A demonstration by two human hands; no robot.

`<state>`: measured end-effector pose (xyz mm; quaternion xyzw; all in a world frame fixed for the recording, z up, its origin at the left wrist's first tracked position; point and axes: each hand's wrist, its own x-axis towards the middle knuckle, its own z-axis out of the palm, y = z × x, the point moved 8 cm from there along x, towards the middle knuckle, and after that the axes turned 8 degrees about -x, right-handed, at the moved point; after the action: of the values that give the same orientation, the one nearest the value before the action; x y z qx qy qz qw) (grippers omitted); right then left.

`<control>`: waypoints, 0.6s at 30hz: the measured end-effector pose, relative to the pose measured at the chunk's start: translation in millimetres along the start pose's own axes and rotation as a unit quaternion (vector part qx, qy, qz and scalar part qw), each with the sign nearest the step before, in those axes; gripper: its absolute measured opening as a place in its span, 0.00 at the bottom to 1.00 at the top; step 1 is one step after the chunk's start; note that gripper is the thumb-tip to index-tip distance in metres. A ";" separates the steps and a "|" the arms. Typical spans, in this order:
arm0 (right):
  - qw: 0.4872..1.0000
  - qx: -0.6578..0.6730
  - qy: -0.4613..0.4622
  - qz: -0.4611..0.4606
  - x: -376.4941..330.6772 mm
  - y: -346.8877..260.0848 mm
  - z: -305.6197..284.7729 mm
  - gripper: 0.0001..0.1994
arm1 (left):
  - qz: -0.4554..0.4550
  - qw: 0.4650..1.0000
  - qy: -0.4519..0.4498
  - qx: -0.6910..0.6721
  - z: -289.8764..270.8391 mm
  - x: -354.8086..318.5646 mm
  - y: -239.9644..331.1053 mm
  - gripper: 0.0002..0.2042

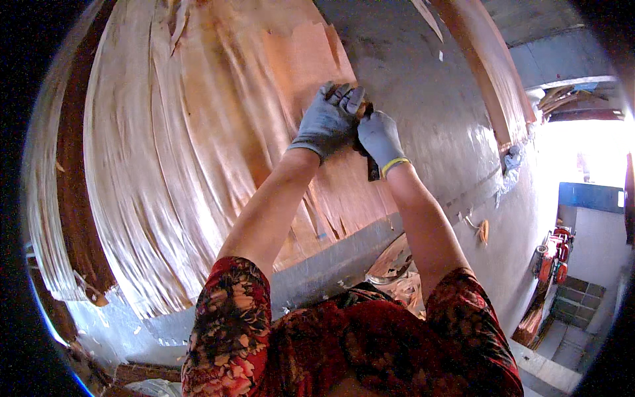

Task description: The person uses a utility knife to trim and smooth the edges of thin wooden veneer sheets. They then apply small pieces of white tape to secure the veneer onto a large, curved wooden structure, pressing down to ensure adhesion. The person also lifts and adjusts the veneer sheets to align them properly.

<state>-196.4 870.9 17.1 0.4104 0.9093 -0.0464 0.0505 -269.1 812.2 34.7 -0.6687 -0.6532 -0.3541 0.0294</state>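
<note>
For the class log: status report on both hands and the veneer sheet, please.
Left hand and right hand, grey gloves, meet at the veneer sheet edge. Dark tool under the right hand; grip unclear. Nothing in the way on the grey table.

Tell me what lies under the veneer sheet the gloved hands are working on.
The veneer sheet lies on a grey table, bare to its right. What sits beneath the sheet's middle is covered. Left hand and right hand hide the spot they press.

We saw no packages, labels or screens | only sign-like thing: blue panel (591, 196) on the far right wall, rectangular, dark blue | small white patch (620, 198) at its right edge | nothing readable.
</note>
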 end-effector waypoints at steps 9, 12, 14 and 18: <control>1.000 0.007 -0.017 0.025 -2.6 -6.3 -16.0 0.15 | 0.015 0.998 -0.018 0.051 3.5 -3.0 0.0 0.24; 0.998 0.025 -0.031 0.055 2.6 -1.2 -10.4 0.14 | 0.015 0.998 -0.019 0.058 3.5 -2.2 0.6 0.24; 0.993 0.056 -0.040 0.093 1.8 2.9 -4.4 0.14 | 0.005 0.996 -0.030 0.079 5.0 -1.8 -0.9 0.24; 0.975 0.145 -0.053 0.159 -12.5 5.6 -0.5 0.13 | -0.013 0.994 -0.055 0.096 11.6 -2.1 -3.7 0.25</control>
<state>-184.0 865.4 19.0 0.5495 0.8121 -0.1908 0.0458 -267.2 816.7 23.4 -0.6726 -0.6933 -0.2535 0.0528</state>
